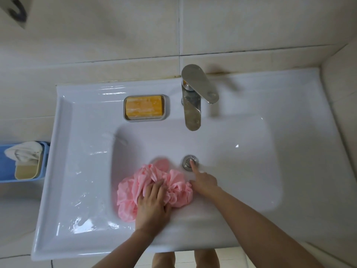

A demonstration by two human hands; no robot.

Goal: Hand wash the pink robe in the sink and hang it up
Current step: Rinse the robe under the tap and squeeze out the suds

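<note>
The pink robe (pixel 133 192) lies bunched up in the front left of the white sink (pixel 241 171) basin. My left hand (pixel 152 206) rests on top of the robe, its fingers pressing into the cloth. My right hand (pixel 202 180) is just right of the robe, with the index finger stretched out and its tip on the round metal drain plug (pixel 190 162); its other fingers are curled in and hold nothing. No water runs from the chrome faucet (pixel 193 101).
A yellow soap bar (pixel 144 107) sits in a grey dish behind the basin, left of the faucet. A blue basket (pixel 23 161) with a white cloth stands left of the sink. Tiled walls close in at the back and right.
</note>
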